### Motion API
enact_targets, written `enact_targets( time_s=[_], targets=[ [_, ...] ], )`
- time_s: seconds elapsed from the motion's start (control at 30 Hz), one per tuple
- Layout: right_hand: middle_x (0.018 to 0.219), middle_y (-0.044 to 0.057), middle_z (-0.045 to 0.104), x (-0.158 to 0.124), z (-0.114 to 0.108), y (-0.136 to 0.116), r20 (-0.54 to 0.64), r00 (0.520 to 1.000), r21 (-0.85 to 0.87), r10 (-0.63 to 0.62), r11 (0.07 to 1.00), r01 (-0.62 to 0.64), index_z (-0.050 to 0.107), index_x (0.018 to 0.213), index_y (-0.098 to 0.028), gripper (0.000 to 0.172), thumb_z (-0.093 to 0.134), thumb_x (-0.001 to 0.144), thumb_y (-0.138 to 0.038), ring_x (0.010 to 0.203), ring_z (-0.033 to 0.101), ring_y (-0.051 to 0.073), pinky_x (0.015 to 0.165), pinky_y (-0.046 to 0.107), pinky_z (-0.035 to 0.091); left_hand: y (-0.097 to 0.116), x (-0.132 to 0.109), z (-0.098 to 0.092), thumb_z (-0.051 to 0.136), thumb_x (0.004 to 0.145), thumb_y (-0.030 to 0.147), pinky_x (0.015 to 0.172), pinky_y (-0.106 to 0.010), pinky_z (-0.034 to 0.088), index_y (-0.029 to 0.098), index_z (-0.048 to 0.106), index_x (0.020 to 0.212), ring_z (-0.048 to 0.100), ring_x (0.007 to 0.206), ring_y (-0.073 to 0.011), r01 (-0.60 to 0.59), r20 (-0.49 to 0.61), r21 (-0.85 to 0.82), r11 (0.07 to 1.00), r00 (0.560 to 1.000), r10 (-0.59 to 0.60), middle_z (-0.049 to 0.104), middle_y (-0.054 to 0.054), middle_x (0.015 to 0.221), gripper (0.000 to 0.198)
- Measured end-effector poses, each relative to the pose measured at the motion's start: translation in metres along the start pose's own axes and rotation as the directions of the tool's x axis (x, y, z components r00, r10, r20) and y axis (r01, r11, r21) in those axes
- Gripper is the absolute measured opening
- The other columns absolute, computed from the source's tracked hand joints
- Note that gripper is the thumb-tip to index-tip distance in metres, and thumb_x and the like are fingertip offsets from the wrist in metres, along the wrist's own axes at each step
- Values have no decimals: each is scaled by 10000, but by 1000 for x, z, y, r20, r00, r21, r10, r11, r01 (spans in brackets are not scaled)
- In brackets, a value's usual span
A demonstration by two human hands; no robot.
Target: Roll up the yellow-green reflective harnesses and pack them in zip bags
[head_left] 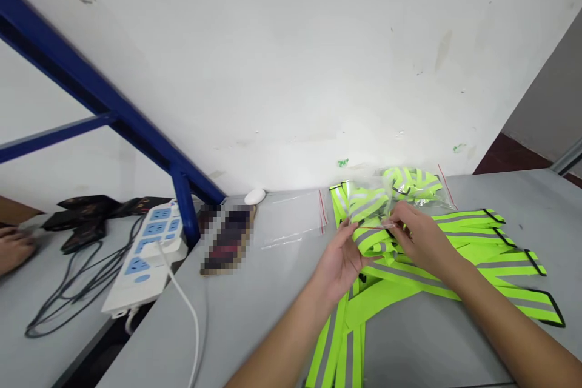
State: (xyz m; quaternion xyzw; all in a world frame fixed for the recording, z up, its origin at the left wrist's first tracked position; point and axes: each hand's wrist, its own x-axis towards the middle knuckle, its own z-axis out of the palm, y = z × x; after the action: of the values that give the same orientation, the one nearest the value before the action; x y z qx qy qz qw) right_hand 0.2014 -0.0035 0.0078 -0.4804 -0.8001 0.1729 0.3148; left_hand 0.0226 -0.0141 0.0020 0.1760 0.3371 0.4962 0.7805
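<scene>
Both my hands are at a clear zip bag (pixel 364 184) with a red seal line, which has a folded fluorescent yellow-green reflective strap (pixel 375 241) at its mouth. The strap seems partly inside and partly below the red line. My left hand (pixel 335 262) is closed on the left edge of the bag and the folded strap, thumb at the seal. With its fingertips, my right hand (pixel 421 239) pinches the right side of the bag's mouth. Beneath them lie several loose reflective straps (pixel 484 242) with black ends. Behind sits another bagged strap bundle (pixel 409 182).
Flat clear bags (pixel 291 218) lie to the left, near a blurred-out object (pixel 227 239) and a white round item (pixel 254 196). A power strip (pixel 148 248) with cables stands by a blue metal frame (pixel 179 194). Another person's hand (pixel 14 248) shows far left. A white wall rises behind.
</scene>
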Motion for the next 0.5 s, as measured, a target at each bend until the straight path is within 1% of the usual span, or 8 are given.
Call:
enact_targets(
  time_s=[0.07,0.13,0.17,0.2,0.27,0.3,0.4,0.5],
  targets=[
    [712,-9,498,0,0,-2,-34,997,5,71,997,-71,393,766,-229,180,413,939,-275,539,413,127,495,246,316,-2,-2,0,713,789,272,654,-302,578,213,486,1283,667,850,-191,-58,49,52,997,997,55,630,-97,1198,547],
    [630,-34,446,-1,2,-5,-95,987,3,132,991,-132,355,733,-235,212,438,922,-285,506,384,125,476,241,297,-7,-4,0,817,675,218,727,-284,561,239,447,1338,658,906,-187,-90,62,132,987,995,82,624,-89,1222,759],
    [599,-43,418,-1,4,-6,-129,980,-1,150,989,-151,338,718,-237,223,450,908,-274,493,370,124,468,240,286,-10,-4,0,846,624,171,780,-279,546,249,442,1345,647,960,-191,-99,49,172,980,995,92,623,-82,1229,830],
    [580,-49,397,-2,5,-6,-159,975,-5,156,987,-159,323,706,-239,233,460,893,-258,485,361,124,463,238,277,-13,-4,0,855,599,138,833,-277,528,251,450,1338,630,1022,-196,-108,31,205,973,994,104,622,-77,1238,850],
    [570,-52,380,-3,8,-7,-188,973,-1,136,990,-139,311,693,-241,244,466,881,-237,481,354,122,455,236,272,-19,-3,1,833,625,145,890,-274,498,244,486,1293,596,1102,-200,-141,-3,245,959,989,147,625,-70,1237,759],
    [570,-51,381,-4,10,-8,-190,975,6,112,994,-113,315,691,-241,246,464,887,-240,480,358,121,452,234,277,-21,-2,2,813,648,158,883,-275,497,244,501,1262,598,1097,-198,-163,-20,252,954,985,174,634,-63,1216,694],
    [609,-34,439,-7,15,-10,-191,981,-24,-18,1000,14,351,699,-237,247,447,925,-269,477,393,112,448,227,303,-22,0,5,754,668,163,781,-275,519,255,516,1146,646,958,-182,-220,-71,230,948,968,242,673,-25,1080,542],
    [654,-4,505,-10,24,-19,-192,956,-179,-223,965,190,394,699,-228,248,413,946,-246,469,412,104,432,226,293,-19,1,6,700,673,156,686,-250,512,243,499,1005,651,792,-142,-283,-166,209,936,933,319,677,11,933,398]
  ],
)
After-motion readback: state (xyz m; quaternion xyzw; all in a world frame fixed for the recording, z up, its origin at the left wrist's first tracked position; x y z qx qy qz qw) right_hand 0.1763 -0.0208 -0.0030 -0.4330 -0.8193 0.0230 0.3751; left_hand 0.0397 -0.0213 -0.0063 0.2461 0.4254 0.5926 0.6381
